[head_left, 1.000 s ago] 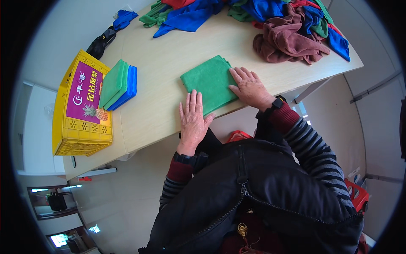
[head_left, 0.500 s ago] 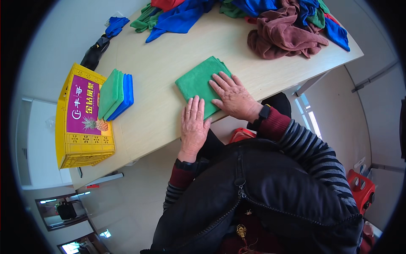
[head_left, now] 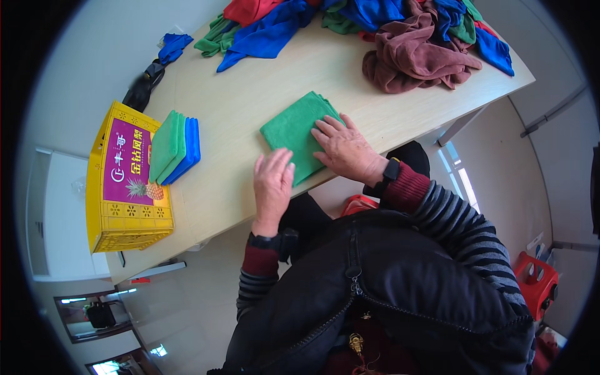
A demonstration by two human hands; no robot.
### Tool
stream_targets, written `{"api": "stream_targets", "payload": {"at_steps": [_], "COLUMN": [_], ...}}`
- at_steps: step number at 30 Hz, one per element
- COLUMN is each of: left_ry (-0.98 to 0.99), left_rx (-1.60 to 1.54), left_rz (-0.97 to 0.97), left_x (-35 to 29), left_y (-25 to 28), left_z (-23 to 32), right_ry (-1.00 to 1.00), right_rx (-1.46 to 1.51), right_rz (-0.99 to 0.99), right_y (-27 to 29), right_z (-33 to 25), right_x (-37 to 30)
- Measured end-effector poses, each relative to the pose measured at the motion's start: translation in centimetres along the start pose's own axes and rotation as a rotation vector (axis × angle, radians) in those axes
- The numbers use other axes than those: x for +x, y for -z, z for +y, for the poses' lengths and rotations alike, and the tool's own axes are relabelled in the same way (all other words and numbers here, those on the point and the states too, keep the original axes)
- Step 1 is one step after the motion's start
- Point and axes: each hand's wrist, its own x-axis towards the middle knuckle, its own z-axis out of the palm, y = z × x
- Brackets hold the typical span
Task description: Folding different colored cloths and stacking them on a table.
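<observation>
- Green cloth (head_left: 294, 131), folded to a flat, several-layered pad: lies on the surface (head_left: 225, 119) in front of me, one corner toward the near edge.
- Right hand (head_left: 350, 150), mine: palm down on the cloth's right part, fingers (head_left: 327, 128) outstretched and slightly apart, clamped on nothing.
- Left hand (head_left: 273, 184), mine: at the cloth's near left edge, a little blurred; fingers extended and close together, gripping nothing. Their tips overlap the edge in view; I cannot tell whether they touch it.
- Folded green cloths (head_left: 165, 147) and folded blue cloths (head_left: 190, 144), one set, neatly squared: to my left, well apart from the pad.
- Yellow crate (head_left: 134, 225), plastic, pierced with flower-shaped holes, purple panel with a pineapple picture: just beyond that set, at the left end of the surface.
- Brown cloth (head_left: 419, 56), crumpled: far right, in front of a loose heap of blue, green and red pieces.
- Blue cloth (head_left: 262, 37), unfolded: far side, a corner pointing toward me, beside a red cloth (head_left: 250, 7).
- Black item (head_left: 140, 90), soft-looking, kind unclear: behind the crate.
- Sleeves (head_left: 462, 225), mine: grey and black stripes, dark red cuffs.
</observation>
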Motion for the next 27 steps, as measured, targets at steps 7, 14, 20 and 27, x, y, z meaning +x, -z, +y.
{"api": "stream_targets", "payload": {"at_steps": [7, 14, 20, 27], "left_ry": [0.143, 0.109, 0.142, 0.154], "left_rx": [-0.037, 0.080, 0.048, 0.042], "left_rz": [0.107, -0.009, 0.001, 0.001], "left_x": [5.1, 6.2, 5.8, 5.5], "left_y": [-1.6, -4.0, -4.0, -3.1], "left_z": [-3.7, -4.9, -5.1, -5.2], "right_ry": [0.046, -0.038, -0.067, -0.101], "right_rx": [-0.038, -0.051, 0.014, 0.020], "right_rz": [0.118, -0.071, -0.042, 0.010], "right_y": [-2.3, -2.9, -2.8, -2.9], "right_z": [0.3, 0.7, 1.5, 1.8], "right_x": [3.7, 6.8, 6.6, 4.9]}}
